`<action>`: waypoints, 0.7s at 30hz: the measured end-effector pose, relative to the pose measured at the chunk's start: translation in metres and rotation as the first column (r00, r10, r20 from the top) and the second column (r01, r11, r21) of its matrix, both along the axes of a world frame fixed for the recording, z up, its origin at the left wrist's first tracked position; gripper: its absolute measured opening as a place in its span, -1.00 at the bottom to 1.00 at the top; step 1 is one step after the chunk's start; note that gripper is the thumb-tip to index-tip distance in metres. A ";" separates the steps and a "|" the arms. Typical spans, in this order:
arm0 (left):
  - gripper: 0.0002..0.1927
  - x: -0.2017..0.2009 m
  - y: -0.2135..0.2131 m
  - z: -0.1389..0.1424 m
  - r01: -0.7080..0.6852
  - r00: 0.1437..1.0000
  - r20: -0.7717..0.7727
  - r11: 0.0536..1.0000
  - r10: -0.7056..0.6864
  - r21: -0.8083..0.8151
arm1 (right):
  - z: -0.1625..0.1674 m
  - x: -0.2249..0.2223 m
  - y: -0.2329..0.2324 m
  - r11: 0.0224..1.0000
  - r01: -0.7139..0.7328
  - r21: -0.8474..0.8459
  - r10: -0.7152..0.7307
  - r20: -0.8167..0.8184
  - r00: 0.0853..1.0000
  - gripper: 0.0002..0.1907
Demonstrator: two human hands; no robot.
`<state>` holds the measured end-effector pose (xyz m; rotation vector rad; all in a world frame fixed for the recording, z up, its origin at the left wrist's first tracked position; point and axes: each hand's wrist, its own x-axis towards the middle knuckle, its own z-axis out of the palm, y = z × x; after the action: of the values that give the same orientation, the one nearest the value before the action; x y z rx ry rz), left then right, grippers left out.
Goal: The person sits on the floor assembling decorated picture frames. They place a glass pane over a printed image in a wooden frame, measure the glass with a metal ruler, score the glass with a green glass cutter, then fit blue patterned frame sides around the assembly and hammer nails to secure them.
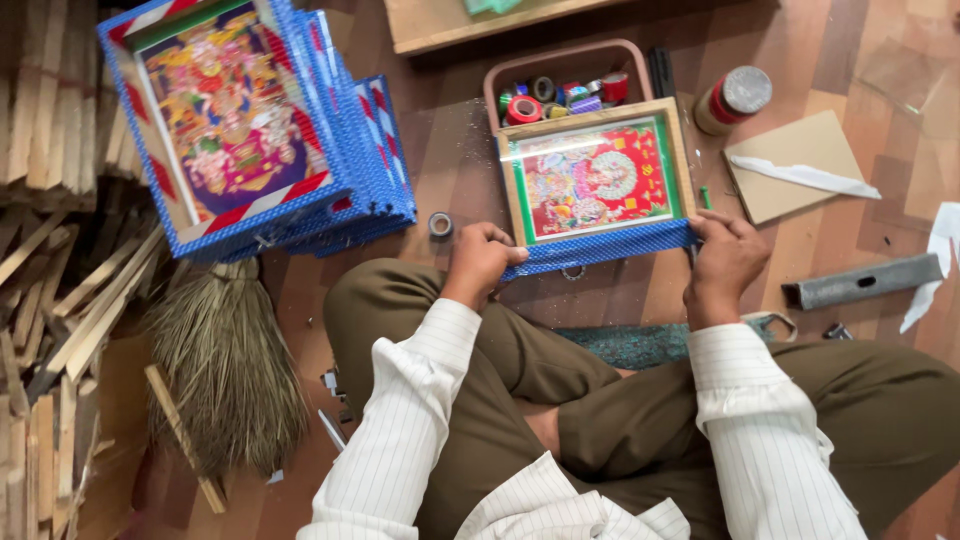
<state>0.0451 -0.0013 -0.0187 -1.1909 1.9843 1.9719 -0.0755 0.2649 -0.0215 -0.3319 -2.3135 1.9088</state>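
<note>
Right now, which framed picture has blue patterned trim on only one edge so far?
The framed picture held by the left hand and right hand: blue along its near edge only, other sides bare wood. The stacked frames are fully trimmed.

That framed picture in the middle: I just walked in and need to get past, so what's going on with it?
A person sitting cross-legged on the floor holds the framed picture by its near, blue-taped edge, left hand at one corner and right hand at the other. It lies against a tray of tape rolls. A stack of finished blue frames and a broom lie to the left.
</note>
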 end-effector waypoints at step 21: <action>-0.78 -0.006 0.004 -0.003 0.101 0.994 0.069 0.962 -0.087 -0.254 | 0.051 0.080 -0.039 0.208 -0.216 0.954 0.831 -0.056 0.554 -0.31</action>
<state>0.0395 0.0022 -0.0215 -1.1627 2.2740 1.6555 0.0044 0.2261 0.0298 1.2471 -2.6426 0.3428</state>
